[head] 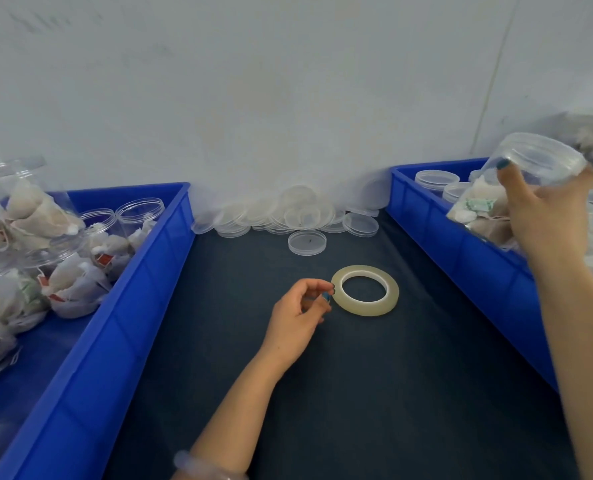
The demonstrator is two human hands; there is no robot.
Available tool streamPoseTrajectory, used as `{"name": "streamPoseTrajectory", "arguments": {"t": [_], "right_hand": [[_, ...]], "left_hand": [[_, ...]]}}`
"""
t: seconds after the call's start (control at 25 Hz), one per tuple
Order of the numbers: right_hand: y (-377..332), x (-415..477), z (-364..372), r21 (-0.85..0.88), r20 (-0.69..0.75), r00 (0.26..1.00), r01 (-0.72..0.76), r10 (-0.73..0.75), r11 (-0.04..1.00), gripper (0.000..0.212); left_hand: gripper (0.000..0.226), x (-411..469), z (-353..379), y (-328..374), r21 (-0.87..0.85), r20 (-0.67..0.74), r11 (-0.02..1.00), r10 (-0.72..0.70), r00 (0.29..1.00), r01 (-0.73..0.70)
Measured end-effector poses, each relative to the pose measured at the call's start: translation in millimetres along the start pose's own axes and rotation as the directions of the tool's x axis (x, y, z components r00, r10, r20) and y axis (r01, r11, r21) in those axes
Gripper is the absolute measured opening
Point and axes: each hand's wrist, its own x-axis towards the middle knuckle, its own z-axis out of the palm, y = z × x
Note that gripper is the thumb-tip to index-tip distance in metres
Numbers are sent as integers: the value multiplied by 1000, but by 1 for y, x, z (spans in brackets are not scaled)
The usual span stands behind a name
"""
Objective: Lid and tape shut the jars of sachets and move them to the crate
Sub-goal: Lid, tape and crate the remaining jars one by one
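Seemingly unlidded, untaped, a jar (pixel 537 161) is gripped by the right hand (pixel 547 216); left hand (pixel 298 313) curled at the tape (pixel 367 308), hold unclear.

Readable text: none you can make out.
Sachets (pixel 63 216) in the left crate (pixel 149 271): red tags, print too blurred for you to read.
Jar (pixel 537 157) in your right hand (pixel 551 216): green-printed sachet inside, lettering illegible.

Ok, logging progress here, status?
Right hand grips an unlidded jar above the right crate. Left hand, fingers curled at the tape roll, grip unclear. Lids piled by the wall, out of the way.
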Motion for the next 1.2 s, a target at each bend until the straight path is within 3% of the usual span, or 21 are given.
{"name": "streamPoseTrajectory", "arguments": {"t": [0.4,0.48,0.68,0.88,1.08,1.2], "right_hand": [[8,17,-12,-239,-48,999,-31,20,970,108],[10,24,-18,-331,-45,997,-77,66,940,109],[33,21,-16,-559,60,996,-26,72,828,111],[41,27,-15,-662,128,978,-39,165,748,121],[62,40,-5,-807,144,976,21,161,590,110],[76,53,3,-811,203,955,41,216,584,107]], "left_hand": [[24,1,0,-3,103,2,995,5,1000,-6],[25,1,0,-4,123,-1,992,15,1000,-14],[24,1,0,-5,153,4,988,29,1000,-29],[25,2,-2,-6,204,27,978,31,999,-36],[26,1,-2,-7,252,52,967,38,998,-50],[24,1,-3,-7,311,36,949,52,998,-60]]}}
